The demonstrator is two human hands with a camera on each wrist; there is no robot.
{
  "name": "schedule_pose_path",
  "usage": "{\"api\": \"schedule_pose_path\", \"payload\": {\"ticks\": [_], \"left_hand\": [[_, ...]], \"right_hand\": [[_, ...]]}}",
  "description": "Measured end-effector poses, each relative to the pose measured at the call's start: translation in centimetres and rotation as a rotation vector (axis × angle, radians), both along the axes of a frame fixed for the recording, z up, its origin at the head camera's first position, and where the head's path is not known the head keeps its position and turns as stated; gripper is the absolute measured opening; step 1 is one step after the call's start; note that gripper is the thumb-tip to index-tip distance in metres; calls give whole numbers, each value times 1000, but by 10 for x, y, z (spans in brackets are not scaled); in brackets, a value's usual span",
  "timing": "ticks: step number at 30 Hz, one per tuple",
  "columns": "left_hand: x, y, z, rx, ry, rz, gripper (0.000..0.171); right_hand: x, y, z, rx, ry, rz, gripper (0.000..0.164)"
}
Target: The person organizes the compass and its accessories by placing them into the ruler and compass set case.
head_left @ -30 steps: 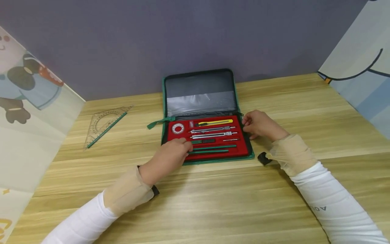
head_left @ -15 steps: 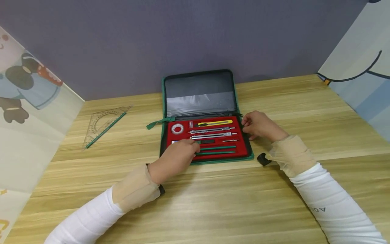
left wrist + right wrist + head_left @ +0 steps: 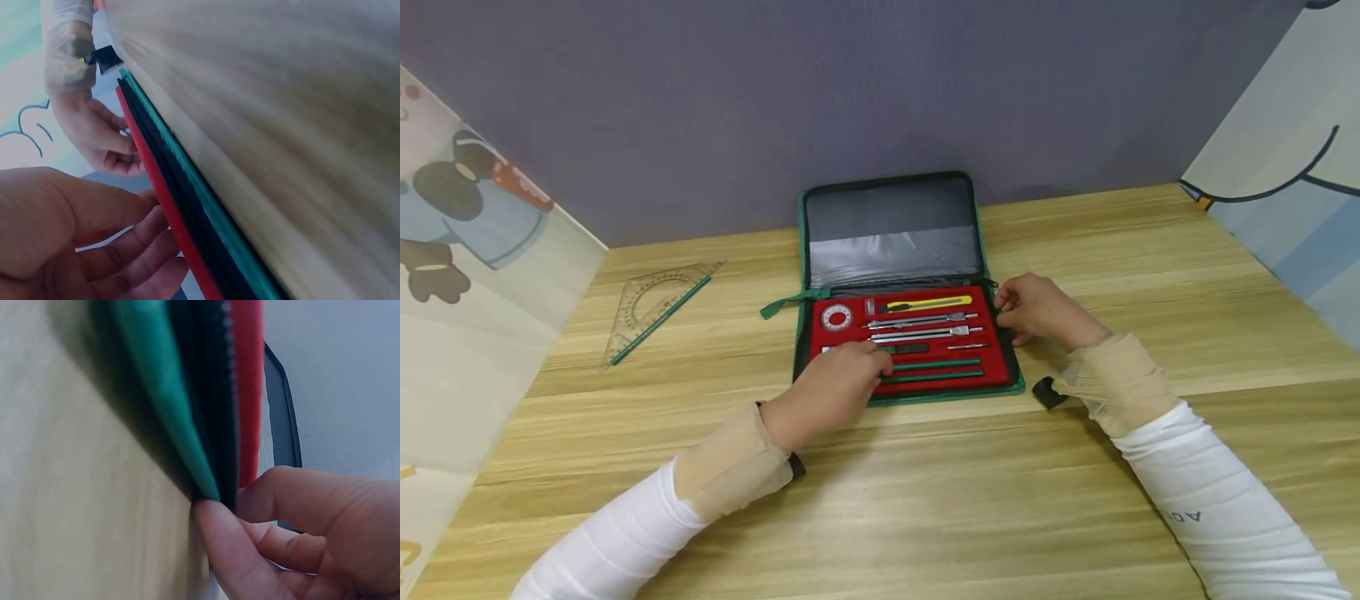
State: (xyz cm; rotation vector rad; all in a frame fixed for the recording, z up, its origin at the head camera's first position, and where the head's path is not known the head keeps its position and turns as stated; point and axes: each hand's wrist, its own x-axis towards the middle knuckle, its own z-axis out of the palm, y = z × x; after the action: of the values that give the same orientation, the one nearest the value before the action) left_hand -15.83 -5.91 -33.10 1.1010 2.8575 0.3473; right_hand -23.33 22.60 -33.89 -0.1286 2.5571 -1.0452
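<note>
A green zip case (image 3: 806, 232) lies open with its lid against the wall. Its red tray (image 3: 1000, 367) holds drawing instruments. My left hand (image 3: 841, 387) is over the tray's front left, fingers curled at the near end of the lower green pencil (image 3: 932, 377); it seems to pinch the pencil, though the fingertips are hidden. The left wrist view shows that thumb and fingers beside the red tray edge (image 3: 164, 187). My right hand (image 3: 1037, 312) pinches the case's right side, its thumb (image 3: 225, 544) against the green cover (image 3: 169, 394) in the right wrist view.
Left of the case, a clear set square (image 3: 625, 321) lies on the wooden table with a green pencil (image 3: 661, 320) on it. The tray holds a yellow cutter (image 3: 932, 304), compasses (image 3: 925, 333), a white ring (image 3: 837, 317) and another green pencil (image 3: 940, 364). A grey wall (image 3: 880, 92) stands behind.
My left hand has moved a little right along the tray, and the lower green pencil has slid right with it, then nearly stopped. My right hand has stayed at the case's side.
</note>
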Motion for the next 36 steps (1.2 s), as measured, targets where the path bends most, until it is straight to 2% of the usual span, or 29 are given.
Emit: {"api": "schedule_pose_path", "payload": {"ticks": [5, 11, 21, 27, 36], "left_hand": [[-6, -11, 0, 32, 36, 0, 12], [-16, -28, -1, 38, 37, 34, 9], [-42, -77, 2, 86, 1, 204, 13], [-55, -107, -1, 80, -29, 293, 19], [-66, -144, -3, 70, -56, 367, 18]], "right_hand": [[1, 0, 1, 0, 1, 0, 17], [1, 0, 1, -6, 2, 1, 17], [1, -1, 2, -6, -3, 1, 17], [2, -1, 2, -9, -3, 6, 19], [2, -2, 3, -11, -7, 3, 19]]}}
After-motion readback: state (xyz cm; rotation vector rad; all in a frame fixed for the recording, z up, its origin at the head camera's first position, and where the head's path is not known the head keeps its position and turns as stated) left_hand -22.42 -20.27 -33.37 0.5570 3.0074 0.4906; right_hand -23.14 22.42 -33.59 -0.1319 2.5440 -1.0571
